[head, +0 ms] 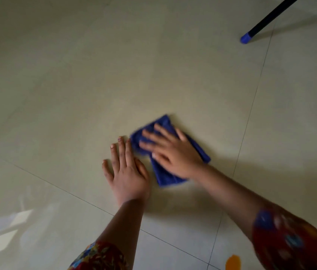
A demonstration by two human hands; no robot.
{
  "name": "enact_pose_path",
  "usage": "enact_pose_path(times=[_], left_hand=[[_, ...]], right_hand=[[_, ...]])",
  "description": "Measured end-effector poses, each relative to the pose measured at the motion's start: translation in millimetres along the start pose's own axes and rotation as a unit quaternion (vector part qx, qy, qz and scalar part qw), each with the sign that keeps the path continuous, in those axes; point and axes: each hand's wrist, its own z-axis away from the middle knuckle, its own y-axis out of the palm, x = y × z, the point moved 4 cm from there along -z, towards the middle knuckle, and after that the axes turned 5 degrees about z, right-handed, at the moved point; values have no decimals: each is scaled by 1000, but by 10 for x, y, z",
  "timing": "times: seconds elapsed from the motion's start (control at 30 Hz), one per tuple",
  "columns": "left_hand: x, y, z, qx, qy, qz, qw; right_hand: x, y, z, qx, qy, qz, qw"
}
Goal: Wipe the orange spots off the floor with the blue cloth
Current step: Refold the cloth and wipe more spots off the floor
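Pressing flat w/ your right hand (173, 152), grip fully open, palm down on cloth (165, 178) mid-frame; left hand (128, 176) lies open on floor (56, 94) just beside it. Risk: orange spot (232, 262), bottom right by your sleeve (290, 240), gets missed or smeared by fabric.

Pale glossy tile floor (75, 75), thin grout lines crossing it. Blue cloth (164, 177) lies folded on the floor, centre of view. Right hand (173, 152) flat on top of the cloth, fingers spread and straight; hand and cloth both blurred. Left hand (128, 176) palm-down on bare tile just beside the cloth's left edge, fingers straight. Patterned red sleeves on both forearms. One orange spot (232, 262) at the bottom edge, well apart from the cloth. Black pole with blue end cap (245, 38) upper right.
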Motion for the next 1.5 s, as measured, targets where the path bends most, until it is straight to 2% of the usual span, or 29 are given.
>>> enact_pose_path(times=[0.07, 0.1, 0.17, 0.23, 0.3, 0.37, 0.43, 0.5, 0.57, 0.63, 0.73, 0.8, 0.83, 0.9, 0.97, 1.0, 1.03, 1.1, 1.2, 1.27, 1.3, 1.33, 1.43, 1.47, 1.5], left_hand=[[7, 5, -2, 1, 1, 1, 1000], [5, 2, -4, -1, 0, 4, 1000], [-7, -9, 2, -3, 4, 8, 1000], [-7, -13, 6, -3, 3, 6, 1000], [-7, -10, 10, 2, 5, 5, 1000], [0, -11, 13, 2, 5, 6, 1000], [-1, -22, 7, -4, 4, 10, 1000], [-6, -26, 4, -3, 6, 17, 1000], [-4, -24, 0, 0, 1, 21, 1000], [-10, -31, 6, 0, -1, 28, 1000], [-15, -26, 8, 0, 1, 22, 1000], [-12, -37, -2, 0, 0, 26, 1000], [-4, -38, 4, 3, -1, 28, 1000], [-4, -53, 16, 11, 3, 28, 1000], [-9, -63, 15, 19, 9, 30, 999], [-12, -59, 14, 23, 9, 31, 999], [-16, -58, 11, 26, 10, 29, 999], [-33, -58, 6, 29, 12, 24, 999], [-23, -64, 0, 26, 11, 22, 999], [-17, -59, 10, 30, 10, 12, 999], [-11, -55, 16, 33, 10, 6, 999], [-14, -55, 10, 36, 12, 3, 999], [-19, -52, 8, 37, 15, -2, 999], [-20, -57, 3, 35, 13, 0, 999], [-31, -59, -1, 33, 11, 2, 999]], right_hand=[[28, -28, 477, 24, -64, -9, 998], [-159, -53, 642, 18, -42, -12, 999], [-714, -82, 780, -6, 97, 1, 995], [-1135, -118, 650, -25, 240, 10, 971], [-1157, -126, 282, -42, 303, 2, 952], [-825, -73, -78, -44, 272, -3, 961], [-287, -10, -145, -47, 175, 12, 983], [161, 38, 203, -24, 67, 28, 997], [186, 21, 650, -9, 20, 27, 999], [-212, -11, 934, -2, 70, 45, 997], [-900, -69, 872, -22, 254, 42, 966], [-956, -85, 551, -39, 339, 27, 940], [-843, -74, 391, -46, 347, 22, 937], [-448, -25, 258, -37, 269, 30, 962], [-93, 20, 497, -9, 131, 50, 990], [-52, 22, 691, 2, 94, 51, 994], [-109, 7, 868, 0, 95, 47, 994], [-457, -40, 1076, -15, 199, 34, 979], [-1029, -86, 905, -35, 413, 14, 910], [-1175, -88, 547, -32, 487, -7, 873], [-1141, -77, 375, -28, 488, -15, 872], [-1047, -63, 255, -28, 459, -16, 888], [-517, -17, 479, -34, 296, 24, 954], [-429, 1, 697, -32, 274, 33, 961], [-460, 0, 921, -32, 293, 40, 955]])
